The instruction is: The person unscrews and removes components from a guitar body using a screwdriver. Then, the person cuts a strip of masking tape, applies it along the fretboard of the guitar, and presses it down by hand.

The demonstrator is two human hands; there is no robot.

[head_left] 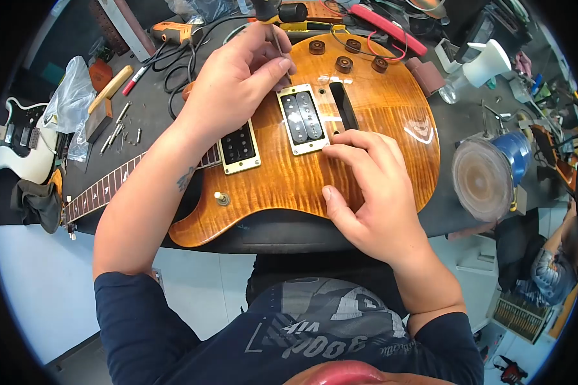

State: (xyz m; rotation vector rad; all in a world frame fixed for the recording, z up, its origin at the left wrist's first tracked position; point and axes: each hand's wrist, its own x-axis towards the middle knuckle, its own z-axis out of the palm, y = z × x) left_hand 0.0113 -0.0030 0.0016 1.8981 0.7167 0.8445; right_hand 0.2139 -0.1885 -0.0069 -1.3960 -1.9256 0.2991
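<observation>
Guitar [270, 189] lay face-up on the table [270, 239]; the curled left hand [234, 80] gripped a screwdriver [267, 10] by a pickup frame's [309, 149] corner, apparently for screw-turning, the next move likely needing a steady shaft; the right hand [382, 202], loosely spread, seemingly empty, was near the opposite corner.

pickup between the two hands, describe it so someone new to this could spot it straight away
On the amber guitar body, look between the left hand and right hand for a cream frame. The pickup is the glossy black block inside. Unlike the other pickup, at the end of the fretboard, this one lies beside the long dark slot.
</observation>
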